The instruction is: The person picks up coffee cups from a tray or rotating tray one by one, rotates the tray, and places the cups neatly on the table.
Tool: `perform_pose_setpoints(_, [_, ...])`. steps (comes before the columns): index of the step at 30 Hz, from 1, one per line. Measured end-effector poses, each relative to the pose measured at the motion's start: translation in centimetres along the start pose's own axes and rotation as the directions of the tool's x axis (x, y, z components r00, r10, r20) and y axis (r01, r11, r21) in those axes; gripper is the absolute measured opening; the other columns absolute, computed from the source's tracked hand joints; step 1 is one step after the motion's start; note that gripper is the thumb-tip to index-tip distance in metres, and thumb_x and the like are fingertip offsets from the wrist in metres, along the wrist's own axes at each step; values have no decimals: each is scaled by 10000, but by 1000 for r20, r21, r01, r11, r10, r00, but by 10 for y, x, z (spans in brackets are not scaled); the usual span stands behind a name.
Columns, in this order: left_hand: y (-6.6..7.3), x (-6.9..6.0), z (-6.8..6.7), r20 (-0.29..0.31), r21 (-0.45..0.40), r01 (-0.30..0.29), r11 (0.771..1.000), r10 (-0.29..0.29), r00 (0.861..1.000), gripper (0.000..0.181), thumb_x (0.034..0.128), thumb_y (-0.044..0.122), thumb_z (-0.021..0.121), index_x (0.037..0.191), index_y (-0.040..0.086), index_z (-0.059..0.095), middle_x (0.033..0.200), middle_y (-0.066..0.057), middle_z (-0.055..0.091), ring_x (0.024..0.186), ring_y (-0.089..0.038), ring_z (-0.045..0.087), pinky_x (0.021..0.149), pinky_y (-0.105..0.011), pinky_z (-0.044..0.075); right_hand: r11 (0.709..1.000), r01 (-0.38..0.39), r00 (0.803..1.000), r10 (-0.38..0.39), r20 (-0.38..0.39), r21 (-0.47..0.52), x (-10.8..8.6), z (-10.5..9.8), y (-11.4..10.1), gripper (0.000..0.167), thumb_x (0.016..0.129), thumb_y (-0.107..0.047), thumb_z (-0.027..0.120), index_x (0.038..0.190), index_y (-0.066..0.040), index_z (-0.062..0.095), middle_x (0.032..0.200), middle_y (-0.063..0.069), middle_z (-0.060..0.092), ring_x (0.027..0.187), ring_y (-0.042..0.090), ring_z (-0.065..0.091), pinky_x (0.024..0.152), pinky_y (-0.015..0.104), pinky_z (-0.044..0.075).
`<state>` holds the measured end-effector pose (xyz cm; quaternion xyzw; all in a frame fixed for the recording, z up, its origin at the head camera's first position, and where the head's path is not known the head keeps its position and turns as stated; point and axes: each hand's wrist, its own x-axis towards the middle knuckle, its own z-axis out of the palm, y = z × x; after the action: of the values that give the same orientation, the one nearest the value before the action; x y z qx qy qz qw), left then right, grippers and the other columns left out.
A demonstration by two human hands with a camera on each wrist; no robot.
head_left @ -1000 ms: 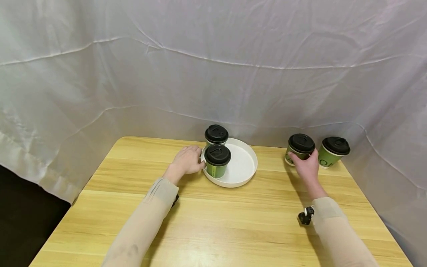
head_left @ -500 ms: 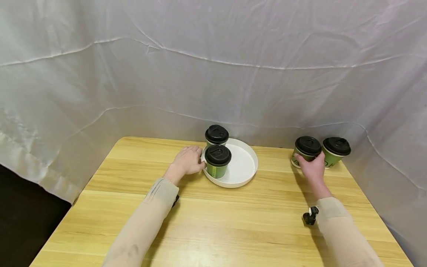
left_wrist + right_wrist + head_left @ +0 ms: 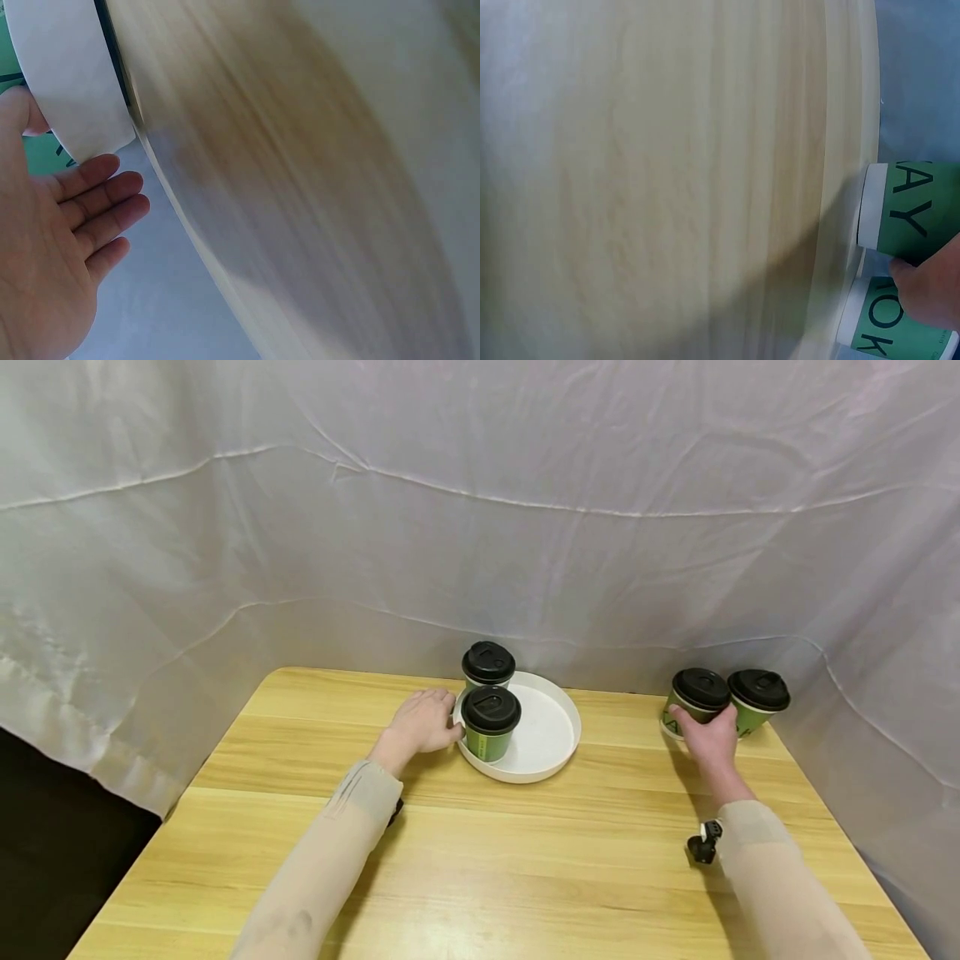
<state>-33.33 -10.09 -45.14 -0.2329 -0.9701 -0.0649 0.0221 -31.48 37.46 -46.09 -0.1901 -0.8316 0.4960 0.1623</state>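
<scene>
My right hand (image 3: 714, 742) grips a green cup with a black lid (image 3: 701, 692), its thumb on the cup's left side. Close on the right stands another lidded green cup (image 3: 756, 697). In the right wrist view, my hand (image 3: 934, 289) is at the cup marked "AY" (image 3: 911, 210), beside the one marked "OK" (image 3: 885, 322). My left hand (image 3: 420, 722) touches the left rim of a round white tray (image 3: 543, 731). Its fingers lie extended against the tray wall (image 3: 67, 75) in the left wrist view, where the hand (image 3: 45, 240) shows its palm.
Two lidded green cups stand on the tray's left side, one in front (image 3: 490, 727) and one behind (image 3: 488, 664). The wooden table (image 3: 480, 860) ends at a pale curtain (image 3: 450, 543) behind and on both sides.
My right hand has moved the gripped cup to the right, up against the far right cup. The left hand, the tray and its two cups have stayed in place.
</scene>
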Motion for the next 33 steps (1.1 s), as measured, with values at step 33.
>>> perform_pose_setpoints(33, [-5,3,-2,12,-25,16,1000,-16,1000,497,951,421,570,1260,32,594,1377,-167,605,1352,-343,523,1204,-485,337,986,-18,999,10,49,167,-19,-16,-4,1079,918,-386,776,1667,-111,50,1720,146,146,1571,313,208,1265,415,237])
